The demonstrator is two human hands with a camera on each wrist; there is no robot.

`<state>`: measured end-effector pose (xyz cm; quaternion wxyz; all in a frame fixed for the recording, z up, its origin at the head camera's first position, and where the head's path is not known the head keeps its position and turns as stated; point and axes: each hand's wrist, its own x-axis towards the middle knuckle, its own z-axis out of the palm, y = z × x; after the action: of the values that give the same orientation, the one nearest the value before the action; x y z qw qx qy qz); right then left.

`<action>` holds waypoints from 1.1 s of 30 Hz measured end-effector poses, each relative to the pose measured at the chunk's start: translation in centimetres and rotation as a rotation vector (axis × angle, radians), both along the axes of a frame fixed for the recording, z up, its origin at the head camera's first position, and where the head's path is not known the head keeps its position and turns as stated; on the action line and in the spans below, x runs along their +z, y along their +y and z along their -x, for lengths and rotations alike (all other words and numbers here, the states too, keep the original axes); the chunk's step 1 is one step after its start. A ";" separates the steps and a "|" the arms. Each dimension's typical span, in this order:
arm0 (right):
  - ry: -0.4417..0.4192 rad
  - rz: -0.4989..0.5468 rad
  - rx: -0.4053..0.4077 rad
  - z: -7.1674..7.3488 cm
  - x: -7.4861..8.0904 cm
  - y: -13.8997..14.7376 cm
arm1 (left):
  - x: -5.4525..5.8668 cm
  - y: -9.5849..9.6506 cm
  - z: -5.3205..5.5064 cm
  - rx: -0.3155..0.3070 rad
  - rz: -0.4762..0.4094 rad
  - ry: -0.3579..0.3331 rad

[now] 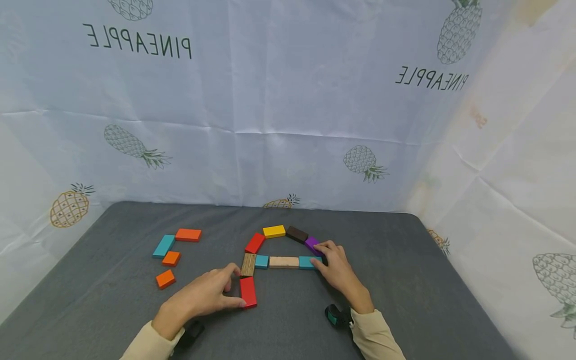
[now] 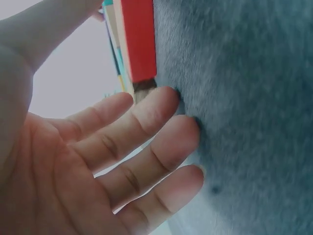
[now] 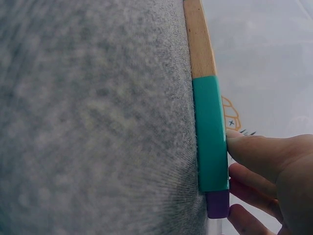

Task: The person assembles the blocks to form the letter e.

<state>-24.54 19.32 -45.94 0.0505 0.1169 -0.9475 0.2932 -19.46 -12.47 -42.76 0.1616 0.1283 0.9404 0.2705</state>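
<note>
Grey tbl: oblong red blk by L hand, teal blk touching R hand, both hands relaxed.

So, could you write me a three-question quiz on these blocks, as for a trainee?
1. How many orange blocks are there?
2. True or false: the purple block is nearer the left hand than the right.
3. Which block sits between the dark brown block and the upper red block?

Key:
1. Three.
2. False; the right hand is nearer the purple block.
3. The yellow block.
</note>
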 end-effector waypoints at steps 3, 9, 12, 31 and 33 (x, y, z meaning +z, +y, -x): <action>-0.006 0.005 0.000 0.0 0.0 0.0 | 0.2 -0.6 0.1 0.004 -0.021 0.044; -0.007 0.009 0.001 0.0 -0.1 0.0 | 0.9 -2.5 0.8 0.026 -0.028 0.138; -0.002 0.007 0.003 -0.1 -0.1 0.0 | 1.0 -3.7 1.2 0.057 -0.030 0.191; -0.001 0.010 -0.001 -0.1 0.0 0.0 | -0.4 -9.5 2.4 0.178 0.000 0.467; -0.001 0.009 -0.004 -0.1 0.0 0.0 | -0.6 -10.1 2.5 0.189 0.013 0.475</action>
<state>-24.47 19.30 -45.91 0.0511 0.1146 -0.9464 0.2976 -21.98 -22.55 -43.36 -0.0888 0.0988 0.9615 0.2405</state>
